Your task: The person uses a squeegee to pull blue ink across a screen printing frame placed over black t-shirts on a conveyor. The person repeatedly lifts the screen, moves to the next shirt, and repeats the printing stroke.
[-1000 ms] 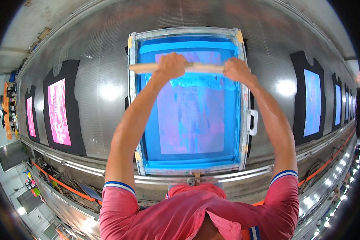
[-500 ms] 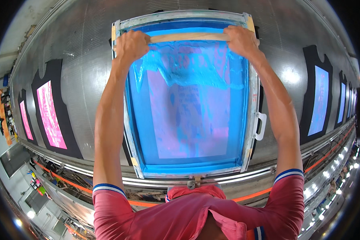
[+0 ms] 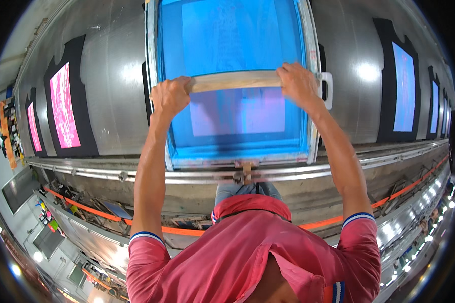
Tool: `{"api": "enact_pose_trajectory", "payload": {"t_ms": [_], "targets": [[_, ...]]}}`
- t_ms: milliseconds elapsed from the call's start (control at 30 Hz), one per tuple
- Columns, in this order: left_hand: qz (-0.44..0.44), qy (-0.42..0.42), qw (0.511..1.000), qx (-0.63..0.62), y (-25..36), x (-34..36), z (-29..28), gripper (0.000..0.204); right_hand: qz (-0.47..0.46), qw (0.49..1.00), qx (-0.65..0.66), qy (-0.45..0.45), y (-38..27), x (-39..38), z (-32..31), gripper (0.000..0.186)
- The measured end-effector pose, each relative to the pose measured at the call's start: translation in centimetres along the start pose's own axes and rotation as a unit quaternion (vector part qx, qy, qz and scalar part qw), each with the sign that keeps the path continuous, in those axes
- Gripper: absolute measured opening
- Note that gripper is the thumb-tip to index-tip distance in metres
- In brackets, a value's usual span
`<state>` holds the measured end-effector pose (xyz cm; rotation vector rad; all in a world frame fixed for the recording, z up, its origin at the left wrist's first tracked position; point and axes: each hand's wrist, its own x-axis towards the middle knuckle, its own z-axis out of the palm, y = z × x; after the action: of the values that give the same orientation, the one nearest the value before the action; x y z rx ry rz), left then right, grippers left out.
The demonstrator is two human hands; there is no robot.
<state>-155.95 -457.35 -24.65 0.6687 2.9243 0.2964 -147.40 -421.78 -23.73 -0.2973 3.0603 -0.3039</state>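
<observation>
My left hand [image 3: 169, 98] and my right hand [image 3: 299, 87] grip the two ends of a wooden squeegee [image 3: 233, 80], which lies across a framed screen [image 3: 232, 150] lower than its middle. The blue mesh shows a faint printed pattern above the squeegee and a pale purple rectangle [image 3: 237, 116] below it. The blade is hidden under the handle. A white side handle [image 3: 328, 90] juts from the frame's right side, just beside my right hand.
Black garments with pink prints [image 3: 64, 106] lie left on the metal table [image 3: 116, 111]; others with light blue prints [image 3: 404, 86] lie right. Metal rails [image 3: 197, 177] run along the near edge, with an orange beam [image 3: 182, 230] below.
My hands and the squeegee have moved from the screen's far end toward me, leaving the mesh behind smoother blue. The screen and table sit higher in the view.
</observation>
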Motion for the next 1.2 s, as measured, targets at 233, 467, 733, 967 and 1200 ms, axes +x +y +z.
{"api": "enact_pose_trajectory", "payload": {"t_ms": [233, 467, 733, 967, 1200], "targets": [[0.026, 0.006, 0.999, -0.031, 2.6, -14.6, 1.4, 0.041, 0.003, 1.0, 0.03, 0.001, -6.9, -13.2, 0.7, 0.01], [0.058, 0.064, 0.994, -0.061, 3.8, -21.0, 2.5, 0.027, 0.025, 0.999, 0.032, 0.022, -10.2, -19.8, 1.8, 0.014], [0.005, -0.101, 0.995, -0.01, 2.1, -17.2, 1.2, 0.024, 0.011, 0.998, 0.05, -0.043, -7.9, -16.7, 1.6, 0.014], [0.024, -0.036, 0.999, -0.016, -0.5, 1.3, -1.3, 0.025, 0.043, 0.999, 0.012, -0.012, 0.6, -0.2, -0.2, 0.015], [0.012, -0.024, 0.999, 0.032, -3.6, 22.2, -3.0, 0.026, 0.02, 0.998, -0.065, 0.004, 10.6, 18.7, -1.8, 0.02]]}}
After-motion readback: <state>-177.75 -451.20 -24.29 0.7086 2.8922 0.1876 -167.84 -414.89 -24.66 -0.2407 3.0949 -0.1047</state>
